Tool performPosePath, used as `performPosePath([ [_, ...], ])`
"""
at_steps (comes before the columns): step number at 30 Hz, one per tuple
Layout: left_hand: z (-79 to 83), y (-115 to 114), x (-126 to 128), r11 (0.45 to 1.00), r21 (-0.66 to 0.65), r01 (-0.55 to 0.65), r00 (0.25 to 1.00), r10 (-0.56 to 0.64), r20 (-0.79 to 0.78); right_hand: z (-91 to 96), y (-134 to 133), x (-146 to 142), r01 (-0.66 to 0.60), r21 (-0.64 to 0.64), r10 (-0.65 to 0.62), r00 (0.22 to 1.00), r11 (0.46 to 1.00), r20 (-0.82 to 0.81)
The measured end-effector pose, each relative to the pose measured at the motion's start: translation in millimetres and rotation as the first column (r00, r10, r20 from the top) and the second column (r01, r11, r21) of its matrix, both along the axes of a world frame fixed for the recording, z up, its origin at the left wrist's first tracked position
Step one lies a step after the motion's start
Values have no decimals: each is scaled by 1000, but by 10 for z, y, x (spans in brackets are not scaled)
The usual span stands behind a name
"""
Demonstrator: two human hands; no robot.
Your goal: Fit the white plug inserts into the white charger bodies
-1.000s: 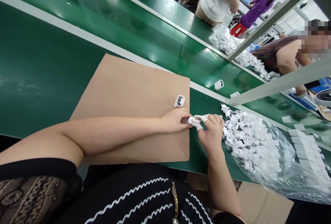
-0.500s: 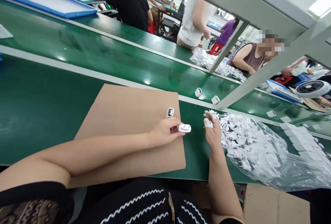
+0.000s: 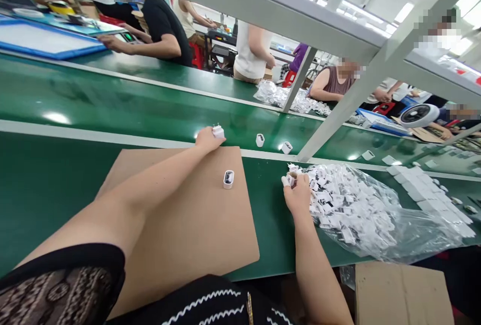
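Observation:
My left hand [image 3: 206, 139] is closed round a white plug adapter [image 3: 218, 131], its pins pointing up, over the green belt just past the far edge of the cardboard sheet [image 3: 195, 230]. On that sheet stands a white adapter housing [image 3: 228, 179], its open end up with dark parts inside. My right hand [image 3: 298, 192] is at the left edge of a heap of small white plastic parts [image 3: 349, 205] in a clear plastic bag [image 3: 421, 230]. White covers show on its fingertips, and a small white part [image 3: 290, 180] is pinched between them.
Two white housings, one [image 3: 260, 139] beside another [image 3: 287, 147], stand on the green belt [image 3: 150, 109] near a grey frame post [image 3: 338, 94]. Rows of white pieces [image 3: 432, 195] lie at the right. A cardboard box [image 3: 404, 290] stands below the table edge. Several co-workers sit or stand across the belt.
My left hand has moved forward and left with the adapter, from above the cardboard to the belt. My right hand has closed its fingers at the heap. The view has shifted.

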State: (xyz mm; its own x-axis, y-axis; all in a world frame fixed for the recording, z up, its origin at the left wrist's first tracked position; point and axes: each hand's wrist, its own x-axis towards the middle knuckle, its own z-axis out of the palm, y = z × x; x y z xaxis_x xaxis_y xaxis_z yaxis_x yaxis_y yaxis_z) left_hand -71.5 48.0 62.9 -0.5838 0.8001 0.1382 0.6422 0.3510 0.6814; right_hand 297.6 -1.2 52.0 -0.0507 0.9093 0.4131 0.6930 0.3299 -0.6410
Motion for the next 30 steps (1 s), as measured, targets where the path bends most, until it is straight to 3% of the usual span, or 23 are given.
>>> performPosePath([
  [2,19,11,88,986,105,-128,982,141,-125,18,-18,-61,-80,-122,45,963,989,-265],
  [4,54,81,211,979,196,-51,962,100,-253,46,-39,-114,-221,-266,65,868,938,-492],
  [6,88,229,343,966,131,223,934,-173,-313,81,-62,-144,-376,-366,66,769,852,-636],
  [8,105,423,476,889,-24,458,856,-448,-260,116,-88,-150,-504,-409,72,692,761,-718],
  [10,107,610,600,804,-151,575,790,-593,-154,145,-112,-147,-564,-420,69,650,711,-756],
  [12,110,747,701,773,-208,600,775,-626,-90,167,-131,-147,-567,-415,64,641,711,-765],
  [16,213,768,787,798,-197,569,799,-594,-98,205,-141,-164,-539,-402,60,649,740,-759],
  [19,405,459,802,809,-93,580,798,-588,-131,230,-137,-180,-525,-405,60,662,749,-747],
  [23,580,-406,935,775,81,626,779,-620,-94,248,-153,-208,-490,-454,8,685,744,-728],
  [27,392,-1252,1188,700,94,708,706,-706,-62,260,-202,-252,-425,-441,-9,711,791,-703],
  [30,103,-1527,1348,681,55,730,683,-725,-94,260,-240,-275,-423,-417,42,741,805,-670],
])
